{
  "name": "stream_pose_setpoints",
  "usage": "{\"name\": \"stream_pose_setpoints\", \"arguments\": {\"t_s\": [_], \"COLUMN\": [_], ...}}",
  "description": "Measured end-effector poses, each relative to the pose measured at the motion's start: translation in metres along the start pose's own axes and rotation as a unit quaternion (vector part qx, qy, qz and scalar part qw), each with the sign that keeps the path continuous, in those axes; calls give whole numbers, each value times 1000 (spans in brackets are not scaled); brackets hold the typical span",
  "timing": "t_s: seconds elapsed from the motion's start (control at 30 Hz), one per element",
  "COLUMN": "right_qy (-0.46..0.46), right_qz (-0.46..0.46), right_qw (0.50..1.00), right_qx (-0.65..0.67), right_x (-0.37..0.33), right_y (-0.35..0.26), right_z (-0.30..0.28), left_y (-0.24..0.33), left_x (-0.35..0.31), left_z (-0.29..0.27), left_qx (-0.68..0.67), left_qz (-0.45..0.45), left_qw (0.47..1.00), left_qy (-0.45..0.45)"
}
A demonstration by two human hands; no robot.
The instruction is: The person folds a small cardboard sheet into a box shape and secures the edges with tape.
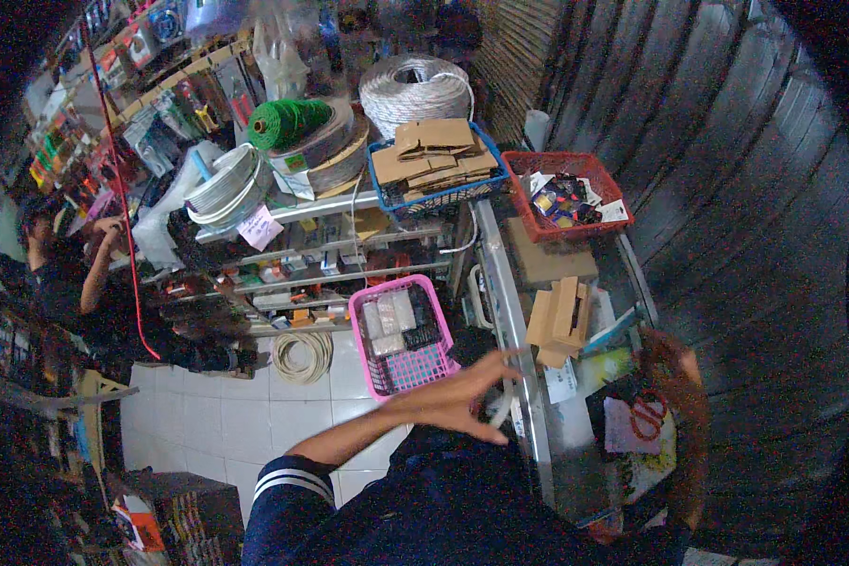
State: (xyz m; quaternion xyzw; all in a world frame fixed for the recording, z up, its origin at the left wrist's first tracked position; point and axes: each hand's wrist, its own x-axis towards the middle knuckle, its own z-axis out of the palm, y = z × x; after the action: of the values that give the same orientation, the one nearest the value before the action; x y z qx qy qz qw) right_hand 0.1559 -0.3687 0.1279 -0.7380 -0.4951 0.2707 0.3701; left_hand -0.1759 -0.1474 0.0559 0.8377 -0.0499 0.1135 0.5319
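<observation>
Pink basket (404, 341): pink mesh walls, holding grey and black packs. Blue basket (437, 170): blue wire, filled with brown cardboard pieces. Red basket (566, 193): red mesh, mixed black, yellow and white contents. Twine cone (286, 123): green. Rope coil (415, 90): white with fine grey flecks. Cable coil (302, 356) on the floor: cream. Floor tiles (208, 415): white with grey joints. Sleeve (288, 491): dark navy, white stripes at the cuff. Scissors (646, 415) on the bench: red handles. Cord (123, 198): red.
</observation>
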Motion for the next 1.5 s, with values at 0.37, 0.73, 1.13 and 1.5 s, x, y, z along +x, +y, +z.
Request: {"name": "stream_pose_setpoints", "arguments": {"t_s": [0.37,0.73,1.13,1.5], "right_qy": [-217,-227,-230,-224], "right_qz": [-331,-305,-281,-303], "right_qw": [910,906,903,896], "right_qx": [-119,-185,-229,-233], "right_x": [42,54,47,47], "right_y": [-138,-162,-182,-168], "right_z": [38,34,38,35], "left_y": [79,93,106,107], "left_x": [26,24,28,26], "left_z": [-97,-91,-79,-78], "left_qx": [98,38,62,64], "left_qz": [59,97,92,102], "left_qw": [986,990,993,992], "left_qy": [117,92,34,38]}}
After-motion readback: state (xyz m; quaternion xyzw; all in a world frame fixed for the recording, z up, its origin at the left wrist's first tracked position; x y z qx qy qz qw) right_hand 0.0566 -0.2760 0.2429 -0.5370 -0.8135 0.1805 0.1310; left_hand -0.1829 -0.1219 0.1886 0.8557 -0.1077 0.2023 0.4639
